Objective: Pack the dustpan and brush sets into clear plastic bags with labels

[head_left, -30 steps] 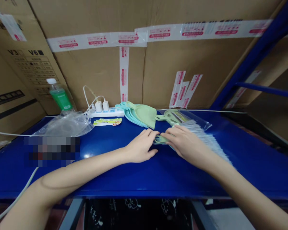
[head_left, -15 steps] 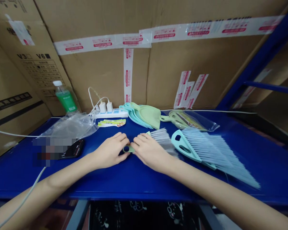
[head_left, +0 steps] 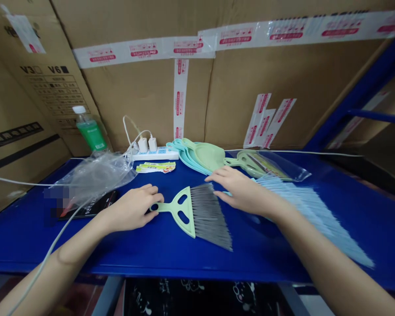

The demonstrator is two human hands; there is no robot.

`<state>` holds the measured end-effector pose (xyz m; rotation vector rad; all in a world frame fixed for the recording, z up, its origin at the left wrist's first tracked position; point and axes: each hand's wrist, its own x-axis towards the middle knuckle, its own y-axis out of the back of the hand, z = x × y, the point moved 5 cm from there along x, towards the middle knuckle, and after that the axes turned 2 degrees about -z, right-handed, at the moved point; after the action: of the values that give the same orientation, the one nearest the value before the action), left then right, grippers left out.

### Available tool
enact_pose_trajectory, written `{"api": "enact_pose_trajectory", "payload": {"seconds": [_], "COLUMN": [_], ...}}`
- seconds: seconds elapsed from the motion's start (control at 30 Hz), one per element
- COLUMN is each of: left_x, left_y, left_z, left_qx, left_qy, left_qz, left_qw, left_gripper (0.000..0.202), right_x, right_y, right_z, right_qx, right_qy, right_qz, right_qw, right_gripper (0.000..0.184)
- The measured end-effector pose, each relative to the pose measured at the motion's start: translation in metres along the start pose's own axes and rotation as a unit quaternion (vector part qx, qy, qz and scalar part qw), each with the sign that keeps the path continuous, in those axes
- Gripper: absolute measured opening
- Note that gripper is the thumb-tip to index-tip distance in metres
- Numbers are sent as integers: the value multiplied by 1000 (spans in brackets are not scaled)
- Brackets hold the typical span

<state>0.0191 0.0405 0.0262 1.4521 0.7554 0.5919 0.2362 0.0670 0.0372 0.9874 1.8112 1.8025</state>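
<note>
A light green hand brush (head_left: pixel 185 210) with grey bristles lies on the blue table, its bristles pointing right. My left hand (head_left: pixel 136 206) has its fingers closed around the end of the brush handle. My right hand (head_left: pixel 238 188) is raised with thumb and fingers apart, holding nothing. It hovers between the green brush and a light blue hand brush (head_left: pixel 316 215), hiding most of that one's head. Behind the right hand are a green dustpan (head_left: pixel 209 154) and light blue dustpans (head_left: pixel 188 160), stacked together. Beside them lies a bagged green dustpan set (head_left: pixel 250 164).
A white power strip (head_left: pixel 163 153) with plugged chargers stands at the back. In front of it are yellow-green packets (head_left: pixel 156 167). On the left are a green-labelled bottle (head_left: pixel 91 134), a crumpled clear bag (head_left: pixel 100 173) and a dark phone (head_left: pixel 98 206). Cardboard (head_left: pixel 145 96) walls the back.
My right hand has let go of the green brush and moved right, over the blue brush. My left hand has shifted left with the green brush handle, and its bristles now show fully.
</note>
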Motion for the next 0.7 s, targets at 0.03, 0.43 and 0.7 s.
{"api": "enact_pose_trajectory", "payload": {"seconds": [0.03,0.43,0.7], "left_x": [0,4,6], "left_y": [0,-3,9], "left_z": [0,7,17], "left_qx": [3,-33,-4], "left_qy": [2,-13,-31], "left_qz": [-3,10,35], "left_qw": [1000,999,999], "left_gripper": [16,18,24], "right_x": [-4,-13,-11], "right_y": [-1,-8,10], "right_z": [8,32,-2], "right_qx": [5,3,10], "right_qy": [-8,-63,-7], "right_qz": [-27,-98,30], "right_qw": [1000,993,999], "right_gripper": [29,17,29]}}
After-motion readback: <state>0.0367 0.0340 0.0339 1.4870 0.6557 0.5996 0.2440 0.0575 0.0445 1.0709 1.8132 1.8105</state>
